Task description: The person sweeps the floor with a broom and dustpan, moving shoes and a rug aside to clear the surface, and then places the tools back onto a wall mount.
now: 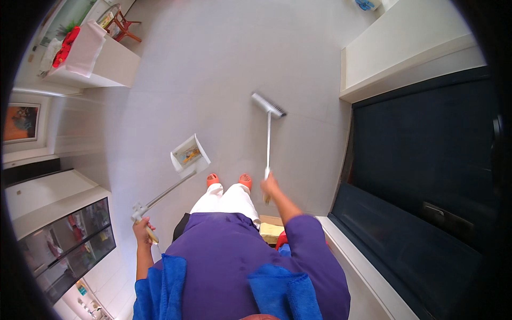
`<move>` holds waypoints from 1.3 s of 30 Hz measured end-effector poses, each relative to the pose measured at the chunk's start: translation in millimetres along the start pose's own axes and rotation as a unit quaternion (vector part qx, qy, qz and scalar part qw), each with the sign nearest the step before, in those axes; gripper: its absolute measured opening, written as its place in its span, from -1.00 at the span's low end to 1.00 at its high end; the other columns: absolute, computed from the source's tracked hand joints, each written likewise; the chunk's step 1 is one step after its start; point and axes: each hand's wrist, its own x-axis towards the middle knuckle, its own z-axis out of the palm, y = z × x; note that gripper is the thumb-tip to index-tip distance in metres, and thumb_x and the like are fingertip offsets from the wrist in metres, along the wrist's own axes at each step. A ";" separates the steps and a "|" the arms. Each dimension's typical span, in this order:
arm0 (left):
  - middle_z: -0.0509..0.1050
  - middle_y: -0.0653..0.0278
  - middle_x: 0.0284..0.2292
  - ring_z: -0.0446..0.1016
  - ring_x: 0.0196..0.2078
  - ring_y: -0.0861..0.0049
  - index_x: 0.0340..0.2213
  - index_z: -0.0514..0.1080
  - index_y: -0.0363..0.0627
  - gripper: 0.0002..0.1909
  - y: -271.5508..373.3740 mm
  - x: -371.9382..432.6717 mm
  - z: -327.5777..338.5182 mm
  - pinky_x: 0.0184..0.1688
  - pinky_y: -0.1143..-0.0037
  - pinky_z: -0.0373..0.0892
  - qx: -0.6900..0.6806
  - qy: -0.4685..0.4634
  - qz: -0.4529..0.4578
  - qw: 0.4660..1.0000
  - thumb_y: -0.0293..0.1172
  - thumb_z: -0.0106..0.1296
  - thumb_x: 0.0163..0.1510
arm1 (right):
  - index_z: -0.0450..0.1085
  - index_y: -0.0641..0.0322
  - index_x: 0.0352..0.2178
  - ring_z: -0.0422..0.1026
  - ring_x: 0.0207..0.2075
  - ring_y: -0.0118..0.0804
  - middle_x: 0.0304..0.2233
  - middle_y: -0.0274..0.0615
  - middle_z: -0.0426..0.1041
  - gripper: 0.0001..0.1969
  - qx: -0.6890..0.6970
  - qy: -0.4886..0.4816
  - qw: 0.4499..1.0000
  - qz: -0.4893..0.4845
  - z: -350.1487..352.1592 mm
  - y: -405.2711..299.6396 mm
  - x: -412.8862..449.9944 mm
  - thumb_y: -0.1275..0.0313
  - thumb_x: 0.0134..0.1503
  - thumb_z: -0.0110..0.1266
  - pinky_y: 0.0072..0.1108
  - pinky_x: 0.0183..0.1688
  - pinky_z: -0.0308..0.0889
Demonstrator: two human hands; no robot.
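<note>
My right hand (270,187) grips the handle of a white broom (268,140). Its head (269,105), with dark bristles along one side, is over the floor ahead of me and slightly blurred. In my left hand (142,231) is the yellowish grip of a long-handled dustpan (204,155). The white pan is ahead and to the left of my feet, its mouth facing away from me. Some yellow and brownish bits (189,155) show inside the pan; I cannot tell what they are. Broom head and pan are well apart.
Grey tiled floor (224,60) spreads ahead. On the right are a dark door (420,132) and a white wall (404,44). At left stand a cloth-draped white cabinet (116,64), a wooden chair (124,30) and a glass-fronted cabinet (72,244). Orange slippers (245,181) are on my feet.
</note>
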 end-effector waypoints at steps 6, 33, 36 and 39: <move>0.18 0.34 -0.80 0.16 -0.83 0.65 -0.63 0.20 -0.20 -0.90 -9.6 12.9 1.1 -0.79 0.65 0.21 -0.021 0.000 -0.008 1.000 -0.54 -0.11 -0.29 | 0.00 0.23 -0.14 0.27 -0.70 -0.38 -0.60 -0.15 0.28 -0.48 0.203 -0.068 0.977 -0.001 -18.3 69.2 -85.5 0.52 -0.23 -0.08 -0.58 -0.76 0.21; 0.18 0.35 -0.81 0.17 -0.82 0.64 -0.65 0.21 -0.19 -0.90 -5.3 -14.7 29.5 -0.76 0.65 0.19 0.000 0.106 -0.003 0.994 -0.50 -0.08 -0.29 | 0.07 -0.09 -0.19 0.30 -0.40 -0.18 -0.47 -0.14 0.31 -0.60 -0.481 -0.069 0.824 -0.292 -115.6 -57.4 144.3 0.37 -0.17 -0.19 -0.46 -0.41 0.22; 0.20 0.32 -0.80 0.18 -0.81 0.63 -0.66 0.21 -0.22 -0.87 -10.3 -11.6 28.0 -0.76 0.64 0.20 -0.018 0.107 -0.012 0.994 -0.50 -0.06 -0.34 | -0.02 -0.12 -0.13 0.30 -0.41 -0.19 -0.48 -0.14 0.32 -0.54 -0.567 -0.084 0.777 -0.260 -180.2 -31.7 135.3 0.34 -0.15 -0.19 -0.46 -0.43 0.21; 0.20 0.32 -0.80 0.18 -0.81 0.62 -0.66 0.22 -0.23 -0.87 -19.3 -5.3 23.5 -0.77 0.64 0.19 -0.009 0.092 -0.007 0.996 -0.50 -0.06 -0.35 | -0.01 -0.12 -0.13 0.31 -0.45 -0.18 -0.52 -0.14 0.32 -0.55 -0.630 -0.067 0.735 -0.239 -237.8 -3.0 106.2 0.34 -0.14 -0.20 -0.46 -0.44 0.20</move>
